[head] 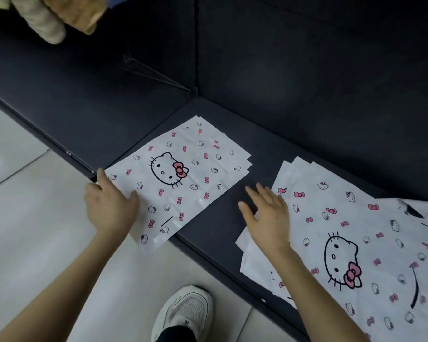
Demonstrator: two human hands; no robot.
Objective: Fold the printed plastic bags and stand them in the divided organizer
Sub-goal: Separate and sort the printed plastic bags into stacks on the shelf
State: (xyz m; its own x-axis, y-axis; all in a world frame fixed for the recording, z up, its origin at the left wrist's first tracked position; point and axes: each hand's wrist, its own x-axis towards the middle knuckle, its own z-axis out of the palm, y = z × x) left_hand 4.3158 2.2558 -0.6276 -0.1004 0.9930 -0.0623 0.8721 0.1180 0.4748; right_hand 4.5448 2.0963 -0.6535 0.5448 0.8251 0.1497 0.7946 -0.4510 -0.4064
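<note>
Low in the frame, by a white shoe (185, 314), both hands are spread and grip nothing. The right hand (265, 213) lies flat on the near left edge of the loose pile of bags (344, 243) at lower right. The left hand (109, 206) rests on a corner of the squared stack (181, 174) at centre. I'd slide off one bag, smooth it on the dark cushion (307, 119), then crease firmly. No organizer shows.

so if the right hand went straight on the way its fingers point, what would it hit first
After a strip of bare dark surface, the right hand would probably meet the right-hand corner of the left stack of cat-print bags; its height is hard to judge.
</note>
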